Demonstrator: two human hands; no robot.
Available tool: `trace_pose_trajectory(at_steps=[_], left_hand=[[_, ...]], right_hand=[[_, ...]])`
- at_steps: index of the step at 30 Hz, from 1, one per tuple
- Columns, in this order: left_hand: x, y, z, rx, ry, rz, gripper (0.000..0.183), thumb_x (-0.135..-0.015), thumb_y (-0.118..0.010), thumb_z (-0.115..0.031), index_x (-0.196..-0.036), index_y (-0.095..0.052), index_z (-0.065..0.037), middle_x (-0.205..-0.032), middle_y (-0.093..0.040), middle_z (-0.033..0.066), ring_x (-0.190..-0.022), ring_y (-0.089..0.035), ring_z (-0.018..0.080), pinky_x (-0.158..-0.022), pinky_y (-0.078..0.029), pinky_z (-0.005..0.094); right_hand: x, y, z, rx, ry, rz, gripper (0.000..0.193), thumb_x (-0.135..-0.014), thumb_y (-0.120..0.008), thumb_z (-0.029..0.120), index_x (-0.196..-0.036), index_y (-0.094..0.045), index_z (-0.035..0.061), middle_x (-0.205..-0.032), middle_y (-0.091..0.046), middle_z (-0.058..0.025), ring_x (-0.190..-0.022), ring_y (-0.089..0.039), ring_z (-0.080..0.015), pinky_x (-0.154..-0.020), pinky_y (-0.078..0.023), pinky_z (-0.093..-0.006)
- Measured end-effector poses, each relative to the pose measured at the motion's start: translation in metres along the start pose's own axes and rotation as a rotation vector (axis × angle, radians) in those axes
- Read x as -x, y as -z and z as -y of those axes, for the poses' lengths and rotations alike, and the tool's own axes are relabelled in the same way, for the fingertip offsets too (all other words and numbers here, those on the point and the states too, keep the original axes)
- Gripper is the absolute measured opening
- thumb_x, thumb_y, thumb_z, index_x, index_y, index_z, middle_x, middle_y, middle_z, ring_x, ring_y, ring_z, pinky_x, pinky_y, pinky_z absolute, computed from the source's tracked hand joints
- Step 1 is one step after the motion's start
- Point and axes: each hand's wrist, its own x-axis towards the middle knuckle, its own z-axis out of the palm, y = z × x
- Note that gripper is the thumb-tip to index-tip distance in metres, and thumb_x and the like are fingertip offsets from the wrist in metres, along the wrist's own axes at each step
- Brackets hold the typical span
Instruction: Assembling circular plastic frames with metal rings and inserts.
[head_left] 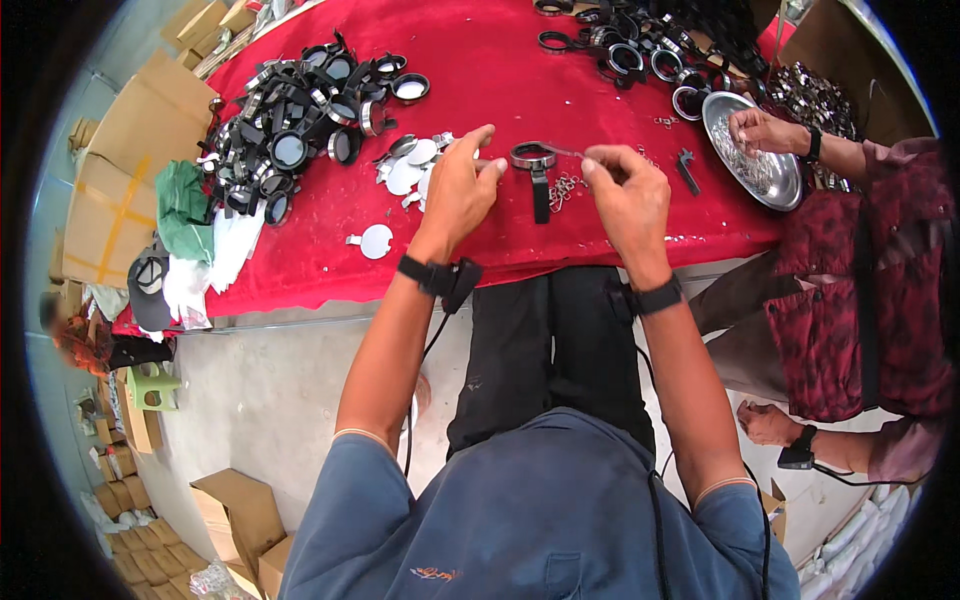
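On the red cloth between my hands lies a black-and-silver ring point(533, 156) with a short black strap hanging toward me. My left hand point(460, 190) is just left of it, thumb and forefinger apart and nothing visible between them. Beside that hand is a loose pile of white discs point(404, 176) with small tabs; a single disc point(376, 242) lies nearer the edge. My right hand point(632, 195) pinches a thin wire-like piece point(565, 152) that reaches to the ring's right side. Small metal clips point(564, 190) lie between the ring and my right hand.
A heap of ringed black parts point(290, 145) covers the left, another point(625, 60) the far right. A co-worker's hand point(758, 133) is over a metal tray point(785, 190) of small bits. Close by lies a dark grey tool point(687, 172). Cardboard boxes point(235, 515) stand on the floor.
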Motion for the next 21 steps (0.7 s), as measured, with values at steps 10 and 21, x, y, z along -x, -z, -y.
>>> trace_pose_trajectory(at_steps=[10,21], left_hand=[[-0.005,-0.060,0.026,0.719,0.330,0.064,0.058,-0.102,-0.072,-0.009,-0.155,-0.054,0.006,-0.113,-0.078,0.0219,-0.094,-0.079,0.0231,-0.082,-0.064,0.0320],[0.004,-0.067,0.018,0.645,0.259,-0.054,0.057,-0.099,-0.079,-0.012,-0.151,-0.061,0.004,-0.135,-0.075,0.0204,-0.123,-0.075,0.0265,-0.100,-0.060,0.0337]], right_hand=[[-0.024,-0.069,-0.036,0.437,0.238,-0.133,0.016,-0.091,-0.077,0.014,-0.103,-0.082,0.0043,-0.096,-0.077,-0.0198,-0.092,-0.075,-0.0406,-0.084,-0.059,-0.0497],[-0.010,-0.069,-0.026,0.579,0.315,-0.106,0.016,-0.090,-0.075,0.012,-0.102,-0.082,0.0029,-0.098,-0.076,-0.0204,-0.092,-0.075,-0.0428,-0.084,-0.059,-0.0524]])
